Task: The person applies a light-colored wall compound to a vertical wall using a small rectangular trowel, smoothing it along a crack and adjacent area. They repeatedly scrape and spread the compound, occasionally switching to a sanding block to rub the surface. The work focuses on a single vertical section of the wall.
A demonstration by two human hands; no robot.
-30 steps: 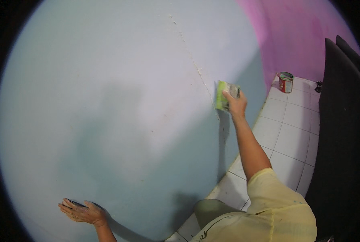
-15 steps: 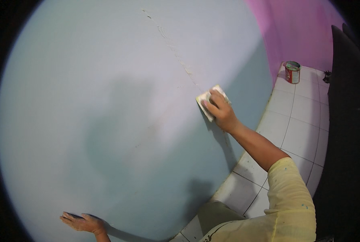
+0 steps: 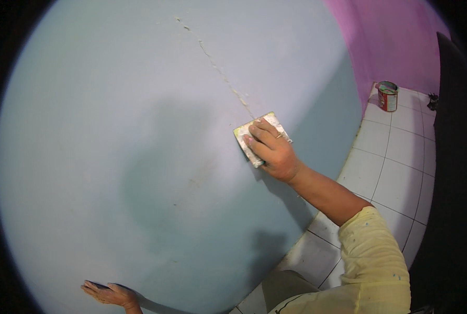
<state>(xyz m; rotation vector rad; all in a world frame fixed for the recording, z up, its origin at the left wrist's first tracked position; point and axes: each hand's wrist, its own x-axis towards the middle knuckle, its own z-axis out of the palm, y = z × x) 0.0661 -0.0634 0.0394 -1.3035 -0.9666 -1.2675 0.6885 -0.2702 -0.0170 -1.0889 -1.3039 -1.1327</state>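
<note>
My right hand (image 3: pixel 272 149) grips a flat, square putty scraper (image 3: pixel 244 137), pale and smeared with filler, its fingers spread across the plate. The scraper lies against the pale blue wall (image 3: pixel 87 157) at the lower end of a long crack (image 3: pixel 220 76), which has whitish filler along it and runs up to the left. At the lower left, my left hand (image 3: pixel 110 294) rests against the wall with its fingers stretched out. A dark patch shows between its thumb and fingers, and it looks like shadow.
A red can (image 3: pixel 387 97) with a stained rim stands on the white tiled floor (image 3: pixel 395 167) near the pink wall (image 3: pixel 395 42). Beside it is a small dark object (image 3: pixel 432 101) too unclear to name. A black shape (image 3: pixel 453 183) fills the right side.
My right hand has moved the scraper left and slightly down on the wall, and the plate now faces more squarely to view. My left hand stays nearly in place. The view has shifted slightly.
</note>
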